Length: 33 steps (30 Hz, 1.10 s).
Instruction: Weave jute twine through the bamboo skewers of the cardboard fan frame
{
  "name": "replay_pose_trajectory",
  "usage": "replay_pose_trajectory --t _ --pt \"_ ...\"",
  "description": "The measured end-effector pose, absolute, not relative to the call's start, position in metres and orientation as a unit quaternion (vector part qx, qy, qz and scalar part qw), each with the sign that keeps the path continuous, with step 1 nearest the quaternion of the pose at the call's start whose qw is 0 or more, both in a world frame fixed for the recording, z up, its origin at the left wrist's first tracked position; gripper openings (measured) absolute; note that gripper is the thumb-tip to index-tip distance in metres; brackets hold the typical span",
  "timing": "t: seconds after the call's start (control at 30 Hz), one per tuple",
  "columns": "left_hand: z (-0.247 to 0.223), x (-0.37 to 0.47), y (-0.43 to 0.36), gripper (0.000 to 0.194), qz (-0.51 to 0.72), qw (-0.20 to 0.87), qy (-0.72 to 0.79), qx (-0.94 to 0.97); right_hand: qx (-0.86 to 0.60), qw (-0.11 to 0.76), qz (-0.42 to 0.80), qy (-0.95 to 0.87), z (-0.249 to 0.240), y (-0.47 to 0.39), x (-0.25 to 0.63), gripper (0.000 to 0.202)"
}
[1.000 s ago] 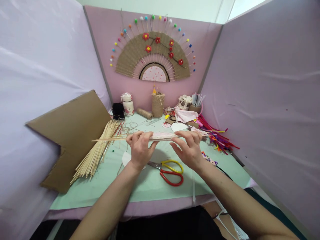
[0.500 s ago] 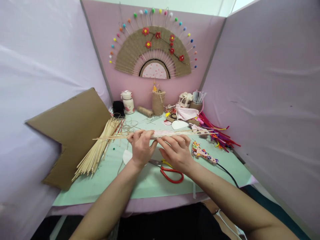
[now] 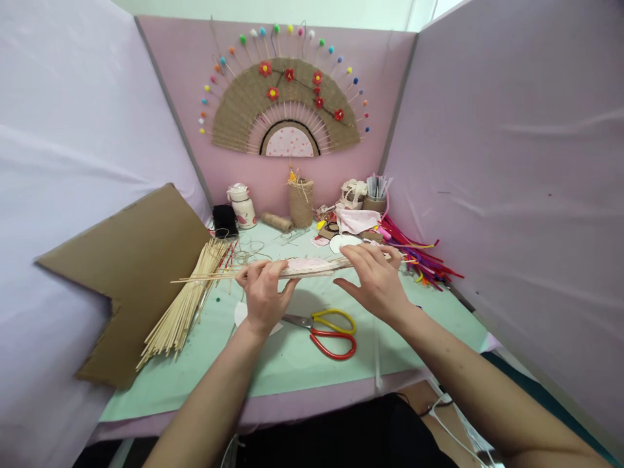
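My left hand (image 3: 266, 294) is closed on the left part of a flat pink-covered piece with thin wooden sticks (image 3: 312, 266), seen nearly edge-on above the table. Sticks jut out past both of its ends. Over its right end, my right hand (image 3: 377, 279) has its fingers stretched out and the thumb spread away from them; whether the fingertips touch the sticks is unclear. Scissors (image 3: 306, 322) with one yellow and one red handle lie below the piece. Part of a white paper shape (image 3: 240, 314) shows behind my left wrist.
A bundle of wooden sticks (image 3: 182, 305) rests beside brown cardboard (image 3: 141, 260) on the left. At the back stand a white bottle (image 3: 242, 207) and a twine roll (image 3: 301, 203). Colourful pipe cleaners (image 3: 429, 257) lie right. A decorated fan (image 3: 238, 117) hangs on the back panel.
My right hand has moved right along the piece, from its middle to its right end, and its thumb has spread. It now covers the patterned glue gun. My left hand keeps its hold.
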<state>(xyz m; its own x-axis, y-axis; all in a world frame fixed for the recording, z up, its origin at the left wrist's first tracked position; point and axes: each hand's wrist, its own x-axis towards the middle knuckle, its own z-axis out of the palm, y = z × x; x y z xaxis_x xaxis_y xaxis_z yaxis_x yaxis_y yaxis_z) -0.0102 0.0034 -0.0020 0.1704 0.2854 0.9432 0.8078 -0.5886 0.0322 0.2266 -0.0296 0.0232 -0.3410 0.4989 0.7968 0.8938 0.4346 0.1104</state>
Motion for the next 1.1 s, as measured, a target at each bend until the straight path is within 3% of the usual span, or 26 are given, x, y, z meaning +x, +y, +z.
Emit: replay_pose_trajectory --t 0.3,0.53,0.67,0.87,1.1 --pt "-0.022 -0.024 -0.013 0.03 -0.429 0.238 -0.403 -0.773 -0.423 0.239 -0.189 -0.853 0.004 -0.028 0.206 0.016" --pt "-0.028 -0.036 -0.002 0.042 -0.189 0.141 -0.513 -0.825 -0.471 0.135 -0.148 -0.859 -0.024 -0.009 0.203 0.018" --pt "-0.029 -0.037 0.015 0.048 -0.147 0.051 -0.556 -0.816 -0.492 0.092 -0.096 -0.861 -0.028 0.012 0.2 0.023" --pt "-0.034 -0.064 0.02 0.071 -0.176 -0.091 -0.542 -0.816 -0.495 0.108 0.027 -0.861 -0.024 0.015 0.212 0.045" --pt "-0.038 -0.076 0.036 0.078 -0.208 -0.16 -0.546 -0.796 -0.54 0.15 0.075 -0.825 -0.027 0.021 0.2 0.033"
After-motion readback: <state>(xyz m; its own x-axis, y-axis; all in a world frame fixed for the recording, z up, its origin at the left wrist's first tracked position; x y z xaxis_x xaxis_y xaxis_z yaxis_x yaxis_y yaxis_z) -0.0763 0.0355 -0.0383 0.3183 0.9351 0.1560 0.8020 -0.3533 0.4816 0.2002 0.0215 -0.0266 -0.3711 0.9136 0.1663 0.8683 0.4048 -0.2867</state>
